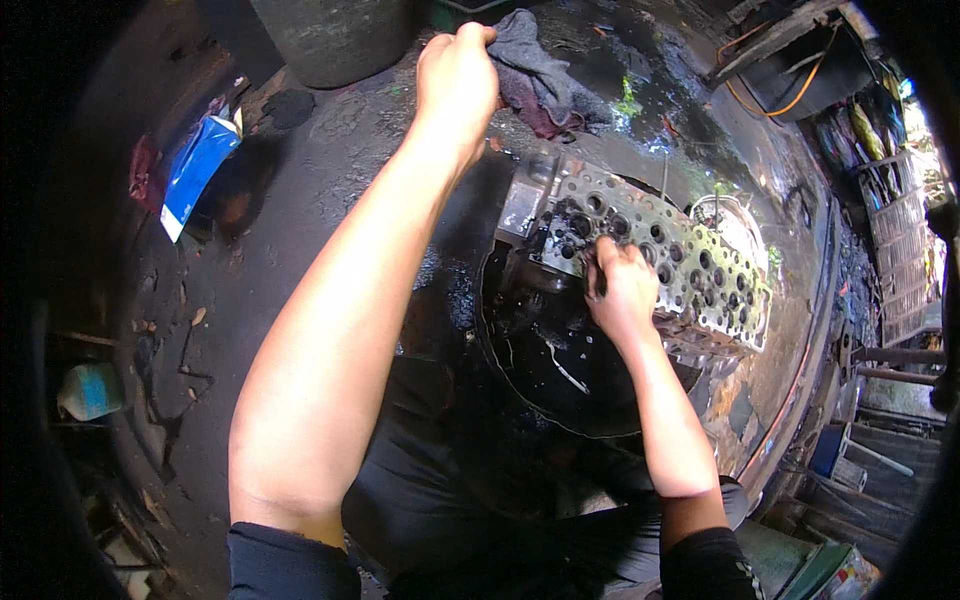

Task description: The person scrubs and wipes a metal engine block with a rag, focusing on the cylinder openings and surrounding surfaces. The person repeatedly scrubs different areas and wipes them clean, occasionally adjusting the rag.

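Note:
My left hand (458, 75) is stretched far forward, its fingers closed on a grey rag (535, 75). The rag hangs bunched over the dark ground, with a purplish part at its lower end. In front of me lies an engine cylinder head (685, 262), its flat metal face up and full of round holes. Black grime smears its left end. On the near edge of that face rests my right hand (625, 290), fingers curled and dirty; whatever they may grip is hidden. Partly under the cylinder head is a round black pan (520, 385) with dark, wet contents.
A big dark bucket (335, 40) stands at the far left. Left of my arm lies a blue and white carton (200, 170). A round pale container (730, 225) sits behind the cylinder head. At the right are a slatted rack (898, 245) and an orange cable (800, 95).

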The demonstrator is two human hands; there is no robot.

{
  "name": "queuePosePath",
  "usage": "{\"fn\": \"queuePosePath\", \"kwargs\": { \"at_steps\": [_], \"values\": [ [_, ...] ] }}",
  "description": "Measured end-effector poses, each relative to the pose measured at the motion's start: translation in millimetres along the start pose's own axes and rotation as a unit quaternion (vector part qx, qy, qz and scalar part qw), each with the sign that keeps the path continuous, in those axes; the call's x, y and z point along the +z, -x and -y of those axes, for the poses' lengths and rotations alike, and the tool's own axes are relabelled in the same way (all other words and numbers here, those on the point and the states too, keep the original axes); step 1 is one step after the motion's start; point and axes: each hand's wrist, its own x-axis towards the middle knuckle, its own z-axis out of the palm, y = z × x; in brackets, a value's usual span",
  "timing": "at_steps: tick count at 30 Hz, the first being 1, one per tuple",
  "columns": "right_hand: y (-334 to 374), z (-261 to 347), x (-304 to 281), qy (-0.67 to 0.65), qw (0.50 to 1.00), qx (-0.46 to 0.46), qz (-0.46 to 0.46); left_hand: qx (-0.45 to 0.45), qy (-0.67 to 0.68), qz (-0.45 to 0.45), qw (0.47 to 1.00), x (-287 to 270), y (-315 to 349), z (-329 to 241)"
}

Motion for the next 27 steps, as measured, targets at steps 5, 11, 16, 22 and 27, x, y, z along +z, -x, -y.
{"fn": "queuePosePath", "kwargs": {
  "at_steps": [5, 11, 16, 22, 27],
  "values": [
    [-13.3, 7.9, 19.5, -0.070, 0.992, -0.020, -0.106, 0.003, -0.006, 0.004, 1.000, -3.5, -0.9, -2.0],
    [11.3, -0.2, 24.3, -0.345, 0.917, 0.187, -0.072, 0.011, -0.008, 0.012, 1.000, -7.0, -1.1, -0.2],
    [3.6, -14.1, 26.6, -0.347, 0.916, 0.165, -0.117, 0.024, -0.022, 0.020, 0.999, -4.0, -3.5, 3.0],
    [-21.4, -34.5, 6.1, -0.207, 0.971, 0.109, 0.036, 0.005, -0.004, 0.030, 1.000, 1.2, -2.9, 0.5],
    [-25.8, -34.9, -0.1, -0.438, 0.882, 0.173, 0.005, 0.005, -0.021, 0.004, 1.000, 6.2, 4.0, -2.1]
  ]
}}
